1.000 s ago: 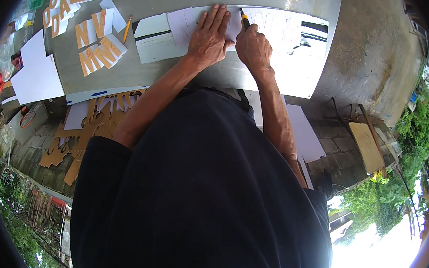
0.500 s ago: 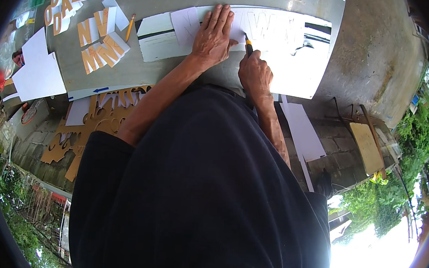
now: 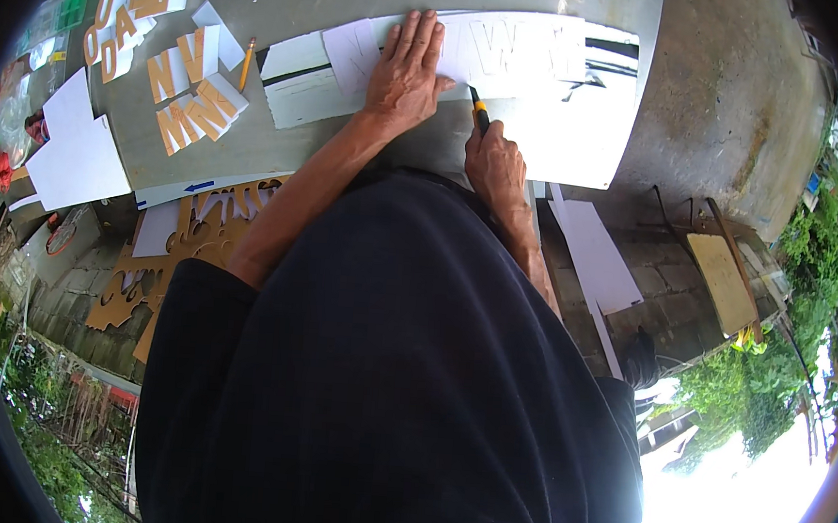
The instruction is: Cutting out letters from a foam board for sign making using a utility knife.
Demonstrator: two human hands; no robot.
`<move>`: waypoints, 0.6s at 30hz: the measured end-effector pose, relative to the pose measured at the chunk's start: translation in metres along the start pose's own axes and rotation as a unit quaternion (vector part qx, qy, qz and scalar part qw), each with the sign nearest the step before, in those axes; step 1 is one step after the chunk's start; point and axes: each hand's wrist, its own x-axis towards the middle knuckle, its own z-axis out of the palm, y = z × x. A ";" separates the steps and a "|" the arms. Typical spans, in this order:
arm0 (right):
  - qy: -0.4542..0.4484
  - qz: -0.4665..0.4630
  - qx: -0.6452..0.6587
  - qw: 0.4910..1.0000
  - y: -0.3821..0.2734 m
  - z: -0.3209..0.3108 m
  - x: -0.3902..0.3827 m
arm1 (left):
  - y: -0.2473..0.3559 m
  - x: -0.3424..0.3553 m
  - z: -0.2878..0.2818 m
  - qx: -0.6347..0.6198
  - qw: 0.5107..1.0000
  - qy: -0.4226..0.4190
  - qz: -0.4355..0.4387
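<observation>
My left hand [image 3: 405, 76] lies flat with fingers stretched over a thin white paper [image 3: 541, 47] marked with pencilled letter outlines, which rests on a larger white board [image 3: 573, 136] with black streaks. Just right of it, my right hand [image 3: 495, 170] grips a yellow-and-black utility knife [image 3: 481, 110], whose tip meets the paper near its lower edge, below and right of my left thumb. A yellow pencil [image 3: 247, 63] lies left of the board. Beyond the pencil are several cut-out letters [image 3: 172, 74] with tan faces and white sides.
The grey worktable [image 3: 330, 148] holds an irregular white sheet [image 3: 77, 150] at left. Below its edge are tan cut-out scraps [image 3: 119, 309] at left and white strips [image 3: 599, 255] at right. A beige board [image 3: 719, 278] and metal bars stand farther right. Foliage [image 3: 803, 259] borders the scene.
My right hand with the knife has moved down toward my body, from the paper's top edge to near its lower edge. My left hand stays pressed in about the same place.
</observation>
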 end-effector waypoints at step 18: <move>-0.129 -0.092 0.353 0.922 0.081 -0.051 0.044 | -0.027 0.004 -0.050 -0.106 0.992 -0.014 0.067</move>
